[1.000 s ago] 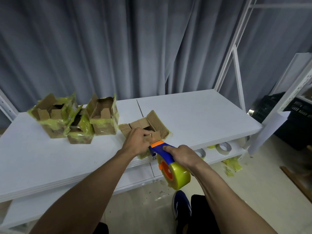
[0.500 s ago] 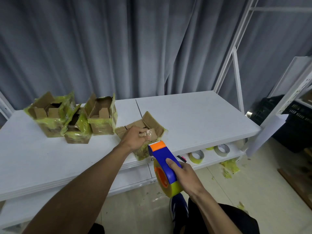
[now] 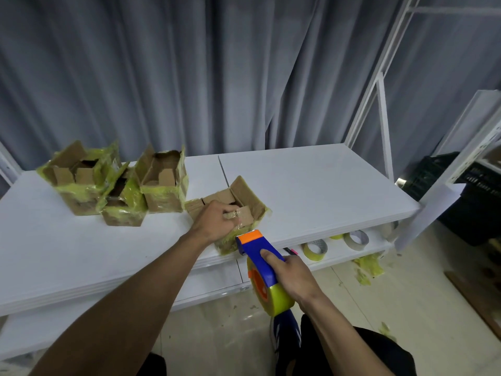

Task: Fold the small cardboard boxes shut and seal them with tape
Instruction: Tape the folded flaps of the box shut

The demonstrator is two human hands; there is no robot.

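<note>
Step in hand: closing the flaps of the small cardboard box at the counter's front edge, ahead of taping; its far flap stands up and the near flaps are only partly down
Left hand: fingers curled over the near flaps, pressing them toward the box mouth; closed on cardboard rather than open
Right hand: wrapped around the blue tape dispenser, thumb on top; orange nose just beside the box's near face, yellow roll hanging below counter level
Next move, as I judge it: fold the far flap down, hold all flaps flat, then bring the dispenser nose over the seam; the flaps look springy and may lift when released
Other boxes: three open boxes with loose yellow tape sit clustered at the counter's left rear, well apart from the work
Edges: the box overhangs or sits right at the front lip; a hard push toward the person could tip it off
Open room: bare counter to the right and behind the box; spare tape rolls lie on the lower shelf
</note>
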